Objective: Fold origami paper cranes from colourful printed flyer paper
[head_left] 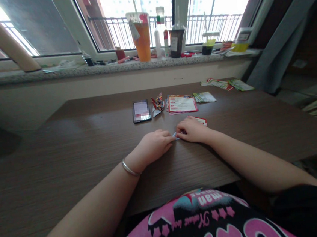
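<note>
Both of my hands meet low over the table, fingertips closed on a small piece of paper (174, 135), white where it shows. My left hand (156, 146), with a silver bangle on its wrist, pinches the paper from the left. From the right, my right hand (192, 130) curls over it with thumb and fingers, hiding most of the piece. A red-edged printed sheet (202, 120) sticks out from behind the right hand. Beyond the hands lie a phone (141, 111) with a lit screen, a crumpled or folded colourful paper (157, 104) and a stack of red-bordered printed sheets (182, 103).
Green-and-white packets (205, 97) lie right of the stack; more packets (240, 84) are at the table's far right corner. On the windowsill (99, 69) stand a tall orange drink cup (142, 41), a dark cup (177, 43), bottles and small jars. A curtain hangs at right.
</note>
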`<move>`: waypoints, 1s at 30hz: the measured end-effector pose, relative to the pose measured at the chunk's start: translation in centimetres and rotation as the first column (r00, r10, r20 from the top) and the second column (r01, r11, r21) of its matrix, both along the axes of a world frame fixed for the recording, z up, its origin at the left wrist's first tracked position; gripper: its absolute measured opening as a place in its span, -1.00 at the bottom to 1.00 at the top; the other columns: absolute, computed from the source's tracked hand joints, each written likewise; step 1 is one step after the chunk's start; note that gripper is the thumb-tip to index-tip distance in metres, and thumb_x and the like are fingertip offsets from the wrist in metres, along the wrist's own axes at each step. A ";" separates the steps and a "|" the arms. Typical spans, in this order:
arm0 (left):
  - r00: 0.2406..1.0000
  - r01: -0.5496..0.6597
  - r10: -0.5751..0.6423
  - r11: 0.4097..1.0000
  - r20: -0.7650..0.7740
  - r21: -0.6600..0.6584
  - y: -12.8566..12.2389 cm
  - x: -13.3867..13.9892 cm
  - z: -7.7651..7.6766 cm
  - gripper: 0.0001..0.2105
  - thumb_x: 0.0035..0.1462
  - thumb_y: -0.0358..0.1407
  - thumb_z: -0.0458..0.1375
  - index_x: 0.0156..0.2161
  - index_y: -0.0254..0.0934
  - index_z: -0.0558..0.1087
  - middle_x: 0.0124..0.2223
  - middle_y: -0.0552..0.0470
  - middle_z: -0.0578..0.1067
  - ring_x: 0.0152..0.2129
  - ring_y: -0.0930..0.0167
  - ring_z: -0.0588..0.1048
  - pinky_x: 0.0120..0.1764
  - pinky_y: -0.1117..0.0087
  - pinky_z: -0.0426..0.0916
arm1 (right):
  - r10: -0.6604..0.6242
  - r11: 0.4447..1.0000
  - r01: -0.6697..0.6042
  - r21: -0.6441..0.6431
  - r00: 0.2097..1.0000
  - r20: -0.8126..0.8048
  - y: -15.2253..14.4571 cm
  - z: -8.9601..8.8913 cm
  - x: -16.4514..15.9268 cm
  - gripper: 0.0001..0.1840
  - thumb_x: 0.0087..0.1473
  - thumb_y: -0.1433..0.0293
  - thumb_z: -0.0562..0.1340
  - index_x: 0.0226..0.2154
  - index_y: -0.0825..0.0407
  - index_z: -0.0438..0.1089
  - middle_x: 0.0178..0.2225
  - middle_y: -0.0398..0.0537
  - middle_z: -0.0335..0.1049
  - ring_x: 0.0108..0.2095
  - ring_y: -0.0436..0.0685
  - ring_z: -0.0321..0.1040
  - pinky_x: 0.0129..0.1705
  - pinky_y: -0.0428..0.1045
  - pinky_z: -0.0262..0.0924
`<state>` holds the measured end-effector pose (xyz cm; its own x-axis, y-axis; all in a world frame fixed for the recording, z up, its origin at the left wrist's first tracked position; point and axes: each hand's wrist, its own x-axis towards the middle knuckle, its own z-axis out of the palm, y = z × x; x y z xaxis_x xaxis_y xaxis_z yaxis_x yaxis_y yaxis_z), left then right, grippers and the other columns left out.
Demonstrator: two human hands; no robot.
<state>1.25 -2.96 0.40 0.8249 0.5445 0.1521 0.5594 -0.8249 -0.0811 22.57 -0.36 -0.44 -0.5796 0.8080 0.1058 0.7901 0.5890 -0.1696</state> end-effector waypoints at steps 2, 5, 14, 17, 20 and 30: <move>1.000 -0.002 0.002 1.000 -0.025 0.020 -0.2 0.1 0.1 -0.77 0.28 -0.31 0.02 -0.10 -0.22 0.51 -0.22 -0.04 0.50 -0.29 0.34 0.48 -0.22 0.35 0.38 | -0.009 1.000 0.009 0.011 1.000 0.018 0.0 0.1 -0.1 -0.77 0.15 0.21 0.21 -0.36 0.03 0.46 -0.29 -0.01 0.55 -0.23 0.18 0.38 -0.09 0.06 -0.02; 0.999 -0.016 0.017 0.999 -0.033 0.030 -0.5 0.3 0.3 -0.79 0.27 -0.30 0.03 -0.12 -0.23 0.51 -0.23 -0.04 0.49 -0.30 0.32 0.47 -0.26 0.34 0.37 | -0.030 1.000 0.030 0.003 0.999 0.024 0.1 0.2 -0.1 -0.75 0.13 0.18 0.24 -0.35 0.02 0.47 -0.27 -0.01 0.55 -0.19 0.20 0.38 -0.06 0.08 -0.03; 0.998 -0.060 0.060 0.998 -0.018 0.025 -0.7 0.3 0.6 -0.78 0.27 -0.27 0.03 -0.21 -0.25 0.52 -0.26 -0.05 0.47 -0.34 0.33 0.45 -0.30 0.34 0.34 | -0.042 0.999 0.043 -0.015 0.998 0.043 0.3 0.3 0.0 -0.74 0.14 0.17 0.24 -0.33 0.02 0.48 -0.25 -0.01 0.55 -0.17 0.20 0.38 -0.07 0.06 -0.04; 0.997 -0.063 0.064 0.998 -0.033 0.032 -0.8 0.4 0.8 -0.78 0.27 -0.28 0.03 -0.23 -0.27 0.52 -0.27 -0.05 0.48 -0.34 0.35 0.45 -0.30 0.35 0.33 | -0.046 0.999 0.048 -0.024 0.997 0.066 0.2 0.4 -0.1 -0.74 0.15 0.17 0.23 -0.31 0.02 0.48 -0.24 -0.01 0.55 -0.16 0.20 0.38 -0.09 0.05 -0.03; 0.997 -0.058 0.060 0.998 -0.054 0.038 -0.8 0.5 0.9 -0.79 0.26 -0.32 0.03 -0.23 -0.28 0.51 -0.27 -0.04 0.48 -0.35 0.36 0.46 -0.30 0.36 0.33 | -0.054 0.998 0.056 -0.021 0.995 0.082 0.2 0.4 -0.2 -0.73 0.16 0.17 0.22 -0.30 0.03 0.48 -0.22 -0.01 0.55 -0.15 0.20 0.38 -0.09 0.04 -0.02; 0.998 0.012 -0.007 0.996 -0.059 0.090 -0.5 0.4 0.4 -0.78 0.23 -0.39 0.03 -0.09 -0.24 0.47 -0.24 -0.04 0.47 -0.35 0.34 0.42 -0.31 0.33 0.32 | -0.057 0.998 0.059 -0.026 0.996 0.075 0.3 0.2 -0.3 -0.75 0.16 0.19 0.22 -0.31 0.02 0.47 -0.22 -0.03 0.55 -0.16 0.19 0.40 -0.10 0.05 0.01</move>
<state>1.60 -3.45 0.77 0.8388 0.5229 0.1517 0.5438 -0.8180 -0.1875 22.28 -0.08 -0.24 -0.5369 0.8427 0.0414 0.8340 0.5375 -0.1250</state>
